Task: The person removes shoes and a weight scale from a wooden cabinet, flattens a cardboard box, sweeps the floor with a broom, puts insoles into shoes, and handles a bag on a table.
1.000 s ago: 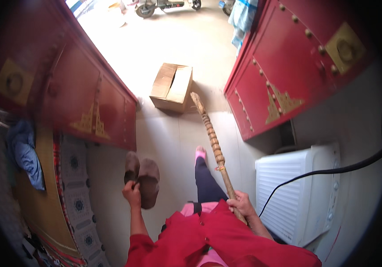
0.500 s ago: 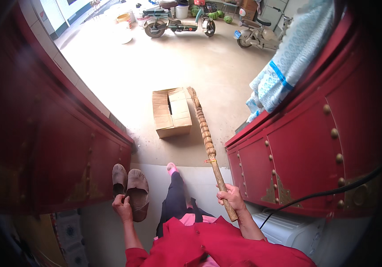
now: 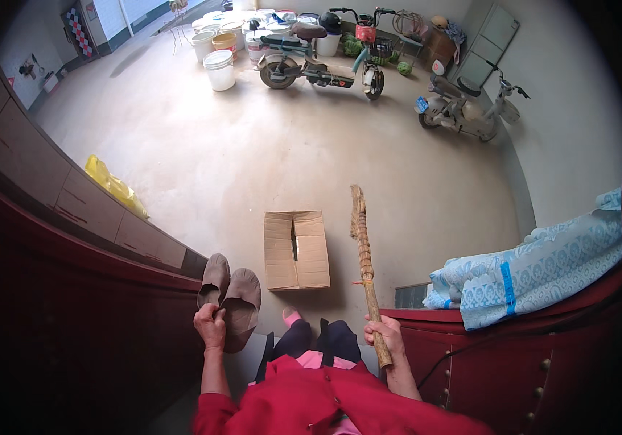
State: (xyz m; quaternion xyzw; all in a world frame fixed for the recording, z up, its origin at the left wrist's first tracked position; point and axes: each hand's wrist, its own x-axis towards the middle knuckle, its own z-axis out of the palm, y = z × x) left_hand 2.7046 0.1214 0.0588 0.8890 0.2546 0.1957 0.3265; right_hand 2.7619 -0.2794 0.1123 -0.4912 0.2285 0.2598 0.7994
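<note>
A pair of brown slip-on shoes (image 3: pixel 244 297) hangs side by side from my left hand (image 3: pixel 210 326), its fingers closed on the edges of their openings. My right hand (image 3: pixel 385 335) wraps round the lower part of a long brown wooden stick (image 3: pixel 371 304). The stick points away from me; its upper half is ridged like a coil, with a frayed far tip and a thin red-orange tie below the ridges. On the floor between the two hands and farther off lies a cardboard box (image 3: pixel 309 250), its top flaps folded in with a dark gap between them.
Red doors with brass studs stand close on my left (image 3: pixel 71 312) and right (image 3: pixel 499 377). A blue-white patterned cloth (image 3: pixel 536 268) drapes over the right one. Farther off are two electric scooters (image 3: pixel 318 69) (image 3: pixel 470 109), white buckets (image 3: pixel 219 70), and a yellow bag (image 3: pixel 115 187) by the left wall.
I have moved forward through the doorway; the box is nearer and the doors have slid back beside me. More of the room shows. Both hands keep their hold on shoes and stick.
</note>
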